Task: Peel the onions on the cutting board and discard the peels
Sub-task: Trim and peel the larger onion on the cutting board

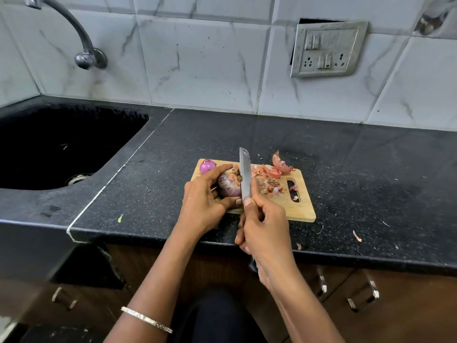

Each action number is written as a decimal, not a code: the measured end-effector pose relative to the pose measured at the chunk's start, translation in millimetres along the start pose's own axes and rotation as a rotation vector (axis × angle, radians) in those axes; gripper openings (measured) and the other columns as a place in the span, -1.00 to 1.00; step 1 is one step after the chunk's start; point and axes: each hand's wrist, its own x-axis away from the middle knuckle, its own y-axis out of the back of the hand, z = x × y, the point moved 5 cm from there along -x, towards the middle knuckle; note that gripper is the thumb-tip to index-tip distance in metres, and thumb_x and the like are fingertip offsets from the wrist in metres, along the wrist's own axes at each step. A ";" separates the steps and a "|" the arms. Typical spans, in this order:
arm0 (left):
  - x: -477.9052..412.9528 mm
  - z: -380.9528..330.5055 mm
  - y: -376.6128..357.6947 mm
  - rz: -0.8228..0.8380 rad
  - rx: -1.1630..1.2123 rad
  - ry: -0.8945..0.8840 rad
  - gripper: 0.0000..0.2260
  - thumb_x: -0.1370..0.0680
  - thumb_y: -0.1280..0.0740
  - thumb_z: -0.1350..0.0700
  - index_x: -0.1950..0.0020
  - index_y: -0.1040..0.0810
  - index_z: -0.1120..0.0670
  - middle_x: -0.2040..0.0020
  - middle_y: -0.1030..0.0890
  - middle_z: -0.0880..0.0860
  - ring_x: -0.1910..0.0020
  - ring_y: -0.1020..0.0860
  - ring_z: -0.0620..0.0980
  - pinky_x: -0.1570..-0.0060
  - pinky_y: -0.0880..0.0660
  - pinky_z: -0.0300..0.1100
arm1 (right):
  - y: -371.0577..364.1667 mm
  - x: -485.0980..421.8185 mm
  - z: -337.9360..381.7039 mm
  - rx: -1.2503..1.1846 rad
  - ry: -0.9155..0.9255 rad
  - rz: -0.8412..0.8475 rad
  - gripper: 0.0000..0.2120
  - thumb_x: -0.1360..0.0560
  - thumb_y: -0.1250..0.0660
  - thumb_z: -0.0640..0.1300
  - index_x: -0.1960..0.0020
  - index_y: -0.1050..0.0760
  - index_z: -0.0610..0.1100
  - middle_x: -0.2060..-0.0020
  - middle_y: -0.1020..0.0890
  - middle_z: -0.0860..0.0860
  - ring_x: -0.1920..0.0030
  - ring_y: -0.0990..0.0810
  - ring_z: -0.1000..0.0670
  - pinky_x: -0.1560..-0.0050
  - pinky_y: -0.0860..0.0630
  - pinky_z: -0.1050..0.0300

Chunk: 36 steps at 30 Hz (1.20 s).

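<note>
Centre of frame: a pale wooden cutting board [300, 206], rectangular with rounded corners and a slot handle at its right end, lies on a black speckled stone counter [358, 169] near the counter's front edge.

The left hand [205, 199] grips a red onion [228, 188] on the board's left half. Its fingers are curled over the top and the thumb presses the near side. The onion's skin is papery, purple-streaked and partly torn, with a dry brown tuft at its right end.

The right hand [264, 229] is wrapped round the handle of a knife [245, 174], one fingertip laid on the base of the blade. The blade is flat grey steel with a squared tip. It points toward the top of the frame and lies against the onion's right side.

A smaller, glossy peeled onion [207, 166] sits at the board's upper left corner. Orange-pink peels [270, 174], thin and curled, are heaped on the board's upper right, and one large curved peel [280, 162] overhangs its far edge. Stray flakes dot the counter at lower right.

The left wrist wears a metal bangle [146, 319] whose engraved marks are too small to read.

Left of frame: a black sink [118, 154], set off by a pale seam, with a curved metal tap [74, 28] above. Upper right: a grey switch-and-socket plate [327, 49] on marbled white tiles. Bare counter extends behind and to the right of the board.
</note>
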 end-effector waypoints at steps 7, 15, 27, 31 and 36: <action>1.8 2.3 0.0 -0.001 -0.007 -0.010 -0.37 -0.31 -0.67 0.16 -0.34 -0.60 -0.13 -0.11 -0.69 -0.11 -0.14 -0.64 -0.16 -0.24 -0.60 -0.04 | -3.3 -17.4 5.4 0.061 0.029 -0.050 -0.62 -0.69 -0.16 -0.17 -0.43 -0.47 0.11 0.36 -0.52 0.07 0.58 -0.47 0.05 0.59 -0.33 0.24; 0.4 4.4 -0.3 0.002 0.016 0.002 -0.36 -0.31 -0.64 0.17 -0.36 -0.59 -0.07 -0.10 -0.69 -0.09 -0.14 -0.64 -0.21 -0.24 -0.60 -0.07 | -2.0 10.1 -5.8 0.088 0.024 -0.016 -0.56 -0.68 -0.17 -0.12 -0.45 -0.37 0.31 0.53 -0.49 0.04 0.55 -0.52 0.00 0.51 -0.37 0.20; -2.3 6.9 -2.2 0.010 0.041 0.005 -0.33 -0.29 -0.68 0.10 -0.36 -0.56 -0.13 -0.17 -0.67 -0.09 -0.15 -0.63 -0.21 -0.24 -0.59 -0.11 | 7.9 -2.4 2.4 -0.264 0.018 -0.032 -0.56 -0.71 -0.15 -0.19 -0.42 -0.37 0.30 0.38 -0.44 -0.06 0.52 -0.40 0.04 0.62 -0.24 0.23; 0.7 6.3 -1.7 0.026 0.055 0.005 -0.35 -0.32 -0.66 0.17 -0.34 -0.54 -0.13 -0.16 -0.63 -0.19 -0.23 -0.61 -0.14 -0.26 -0.58 -0.11 | 33.3 -14.6 10.9 -0.014 0.090 -0.094 -0.49 -0.70 -0.18 -0.14 -0.55 -0.22 0.25 0.32 -0.56 -0.09 0.52 -0.48 0.02 0.55 -0.35 0.15; 3.3 -2.5 -0.5 0.016 0.097 -0.019 -0.32 -0.30 -0.67 0.25 -0.32 -0.48 -0.11 -0.13 -0.68 -0.13 -0.15 -0.64 -0.18 -0.21 -0.60 -0.10 | 32.9 -27.6 25.8 0.305 0.282 -0.047 -0.82 -0.58 -0.38 0.02 -0.17 -0.60 0.05 0.28 -0.66 -0.01 0.48 -0.58 0.02 0.47 -0.44 0.13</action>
